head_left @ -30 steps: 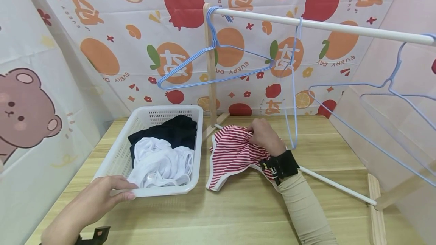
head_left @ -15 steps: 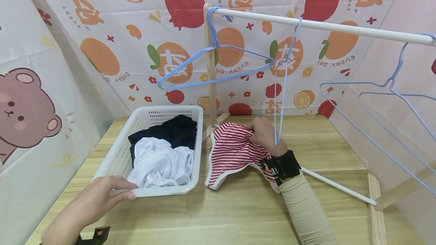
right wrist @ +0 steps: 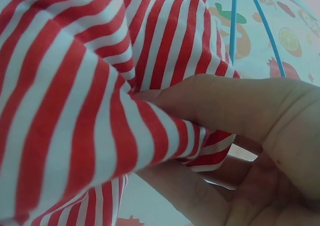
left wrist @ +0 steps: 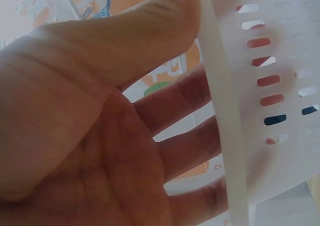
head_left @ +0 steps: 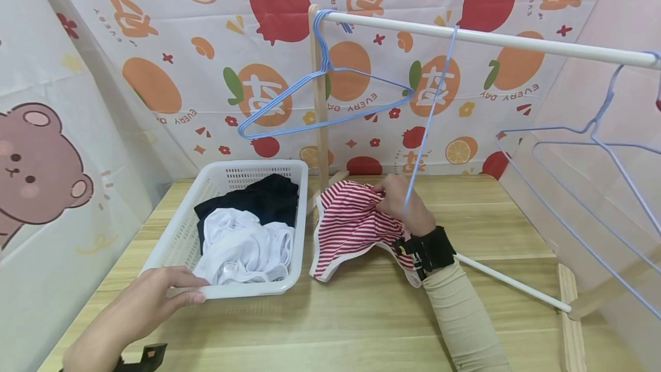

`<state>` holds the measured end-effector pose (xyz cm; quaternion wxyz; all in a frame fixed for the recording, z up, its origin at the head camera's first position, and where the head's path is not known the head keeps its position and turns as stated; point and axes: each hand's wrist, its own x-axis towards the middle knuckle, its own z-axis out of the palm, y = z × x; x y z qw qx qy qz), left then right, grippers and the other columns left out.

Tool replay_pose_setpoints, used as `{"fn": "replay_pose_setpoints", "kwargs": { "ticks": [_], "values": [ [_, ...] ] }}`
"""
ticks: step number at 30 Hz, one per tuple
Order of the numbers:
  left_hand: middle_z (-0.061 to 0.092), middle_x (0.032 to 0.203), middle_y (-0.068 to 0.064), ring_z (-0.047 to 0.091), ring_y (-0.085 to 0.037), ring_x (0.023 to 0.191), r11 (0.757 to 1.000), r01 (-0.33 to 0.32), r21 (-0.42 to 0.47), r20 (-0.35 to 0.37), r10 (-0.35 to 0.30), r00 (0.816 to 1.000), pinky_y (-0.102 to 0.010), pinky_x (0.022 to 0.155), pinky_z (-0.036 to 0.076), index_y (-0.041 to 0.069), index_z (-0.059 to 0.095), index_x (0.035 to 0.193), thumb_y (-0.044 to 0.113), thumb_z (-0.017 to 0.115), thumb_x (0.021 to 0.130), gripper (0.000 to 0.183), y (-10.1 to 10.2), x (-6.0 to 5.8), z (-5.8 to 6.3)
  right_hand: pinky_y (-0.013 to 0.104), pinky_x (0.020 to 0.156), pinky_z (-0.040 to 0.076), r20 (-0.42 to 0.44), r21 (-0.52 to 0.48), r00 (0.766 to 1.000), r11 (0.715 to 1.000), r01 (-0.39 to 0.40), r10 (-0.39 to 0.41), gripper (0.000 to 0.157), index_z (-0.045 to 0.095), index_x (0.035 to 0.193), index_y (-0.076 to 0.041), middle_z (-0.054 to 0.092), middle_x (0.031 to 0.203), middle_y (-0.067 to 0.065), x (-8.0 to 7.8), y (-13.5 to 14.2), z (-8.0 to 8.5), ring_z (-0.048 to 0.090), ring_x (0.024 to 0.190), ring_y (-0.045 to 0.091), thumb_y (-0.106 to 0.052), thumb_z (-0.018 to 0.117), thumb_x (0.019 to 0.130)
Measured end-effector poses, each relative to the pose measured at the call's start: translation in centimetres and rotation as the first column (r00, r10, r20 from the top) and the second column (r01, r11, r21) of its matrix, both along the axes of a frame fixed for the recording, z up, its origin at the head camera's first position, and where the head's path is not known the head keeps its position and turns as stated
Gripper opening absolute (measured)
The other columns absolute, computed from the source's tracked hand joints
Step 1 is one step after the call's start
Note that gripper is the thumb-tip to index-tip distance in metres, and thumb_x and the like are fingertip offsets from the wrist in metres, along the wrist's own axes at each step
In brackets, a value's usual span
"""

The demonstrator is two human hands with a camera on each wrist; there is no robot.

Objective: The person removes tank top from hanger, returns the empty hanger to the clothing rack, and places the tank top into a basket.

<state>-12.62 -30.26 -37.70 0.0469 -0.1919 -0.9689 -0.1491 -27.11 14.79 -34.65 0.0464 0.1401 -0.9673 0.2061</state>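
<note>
At the near left corner of a white plastic basket (head_left: 303,211), my left hand (head_left: 150,300) grips the rim, thumb on one side and fingers behind the wall, as the left wrist view shows. Inside the basket lie a white garment (head_left: 248,245) and a black garment (head_left: 263,197). My right hand (head_left: 405,202) pinches a red-and-white striped garment (head_left: 351,217) with white edging, bunching its cloth between thumb and fingers (right wrist: 175,186). The garment drapes over the table to the right of the basket. A blue hanger (head_left: 431,113) dangles in front of the right hand.
A rack with a white rail (head_left: 496,42) and wooden posts (head_left: 321,113) stands over the table (head_left: 310,332). Several blue hangers (head_left: 289,99) are bunched at its left end, with more hangers (head_left: 583,128) at the right. A white lower bar (head_left: 511,281) runs near the tabletop.
My right hand has lifted the striped garment slightly, moving it up and a little left. The middle hanger has swung left and turned edge-on; the right hangers sway. My left hand stays put.
</note>
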Motion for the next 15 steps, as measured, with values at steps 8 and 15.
{"fn": "replay_pose_setpoints", "kwargs": {
  "ticks": [8, 15],
  "values": [
    [0.079, 0.095, 0.006, 0.071, -0.019, 0.095, 1.000, 0.004, 0.003, -0.007, -0.004, 1.000, -0.043, 0.083, 0.059, 0.020, 0.083, 0.095, 0.028, 0.086, 0.079, 0.018, -0.08, 0.01, -0.05, 0.043, 0.085, 0.054, -0.057, -0.156, 0.998, 0.988, -0.012, 0.004, 0.038, 0.074, 0.112, 0.007, 0.070, 0.111, 0.023, 0.57, 0.25, 0.41, 0.060, 0.095, 0.032, 0.003, 0.079, 0.075],
    [0.079, 0.095, 0.007, 0.072, -0.026, 0.098, 1.000, 0.002, 0.000, 0.003, -0.002, 1.000, -0.046, 0.085, 0.059, 0.020, 0.083, 0.095, 0.028, 0.086, 0.080, 0.018, -0.02, 0.02, 0.00, 0.036, 0.082, 0.058, -0.051, -0.003, 0.999, 1.000, -0.008, 0.008, 0.039, 0.076, 0.116, 0.002, 0.076, 0.115, 0.020, -0.17, -0.29, 0.98, 0.064, 0.093, 0.026, 0.004, 0.079, 0.076]
  ]
}}
